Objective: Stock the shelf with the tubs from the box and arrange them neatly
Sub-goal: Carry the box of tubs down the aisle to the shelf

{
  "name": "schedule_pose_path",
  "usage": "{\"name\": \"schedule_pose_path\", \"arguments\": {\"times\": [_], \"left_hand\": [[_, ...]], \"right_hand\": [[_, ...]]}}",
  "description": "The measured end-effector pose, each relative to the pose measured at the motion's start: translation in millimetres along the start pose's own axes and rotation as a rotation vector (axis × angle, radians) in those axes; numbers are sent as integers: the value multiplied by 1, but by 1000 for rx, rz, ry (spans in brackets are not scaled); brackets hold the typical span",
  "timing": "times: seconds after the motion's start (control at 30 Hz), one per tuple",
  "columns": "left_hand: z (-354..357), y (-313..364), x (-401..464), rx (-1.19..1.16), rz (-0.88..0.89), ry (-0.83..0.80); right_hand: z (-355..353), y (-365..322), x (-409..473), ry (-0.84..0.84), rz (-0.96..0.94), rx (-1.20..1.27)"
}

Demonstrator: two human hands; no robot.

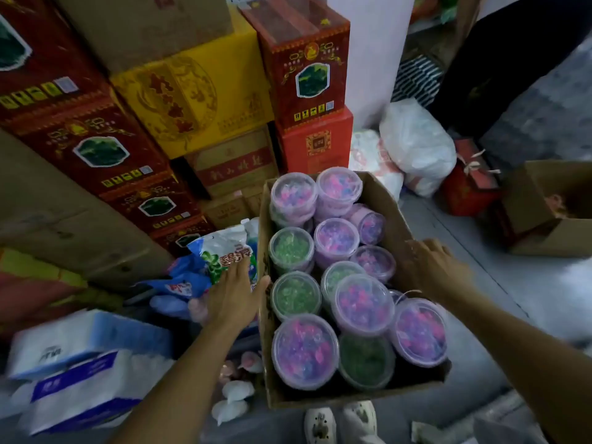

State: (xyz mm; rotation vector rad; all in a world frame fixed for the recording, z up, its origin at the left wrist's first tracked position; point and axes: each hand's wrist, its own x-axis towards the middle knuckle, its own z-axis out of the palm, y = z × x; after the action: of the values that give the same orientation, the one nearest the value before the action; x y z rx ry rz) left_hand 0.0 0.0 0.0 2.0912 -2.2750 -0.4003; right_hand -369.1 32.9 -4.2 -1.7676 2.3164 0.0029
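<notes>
Both hands are at the cardboard box (378, 200) now, one on each long side, the box over the grey floor (499, 283) above two pale shoes (341, 423). The left hand (232, 294) lies flat against the left wall, fingers stretched out straight, thumb hooked on the rim. The right hand (431, 264) is on the right wall, fingers bent over its top edge; how firmly it grips I cannot tell. Inside, the tubs (362, 304) stand packed with clear lids up, and one lies tipped on its side near the far end. I count eight pink-and-purple ones and four green ones (296, 296) in sight, twelve in all; more may sit hidden underneath. To the left a detergent bag (224, 251) rests against the box, with two tissue packs (80, 370) nearer the camera. Behind stand stacked cartons (192, 100), red and yellow, and off to the right a second, open cardboard box (551, 216) beside white plastic bags (416, 142).
</notes>
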Motion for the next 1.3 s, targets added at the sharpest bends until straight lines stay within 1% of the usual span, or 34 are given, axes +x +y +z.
{"name": "schedule_pose_path", "arguments": {"times": [0.1, 0.2, 0.27, 0.33, 0.47, 0.53, 0.7, 0.87, 0.97, 1.07, 1.17, 1.3], "left_hand": [[20, -6, 22, -61, -135, -50], [41, -1, 38, -103, -254, -121], [53, 5, 47, -110, -272, -145], [64, 8, 56, -97, -249, -146], [65, 12, 69, 17, -252, -53], [63, 9, 71, 46, -227, -43], [65, -4, 77, -47, -167, -87], [66, -6, 74, -142, -184, -44], [63, -8, 70, -141, -181, -38], [60, -9, 64, -137, -184, -43], [53, -13, 56, -140, -130, -43], [41, -24, 41, -158, -85, -84]], "right_hand": [[17, 8, 28, -62, 111, 102], [35, 18, 53, -179, 207, 184], [45, 23, 65, -240, 236, 282], [54, 28, 74, -260, 222, 340], [63, 33, 82, -224, 149, 338], [66, 36, 86, -207, 127, 316], [66, 40, 91, -187, 116, 300], [61, 36, 84, -137, 110, 323], [57, 33, 74, -120, 120, 336], [55, 32, 60, -90, 135, 355], [51, 29, 38, -74, 165, 365], [44, 21, -3, -20, 206, 378]]}}
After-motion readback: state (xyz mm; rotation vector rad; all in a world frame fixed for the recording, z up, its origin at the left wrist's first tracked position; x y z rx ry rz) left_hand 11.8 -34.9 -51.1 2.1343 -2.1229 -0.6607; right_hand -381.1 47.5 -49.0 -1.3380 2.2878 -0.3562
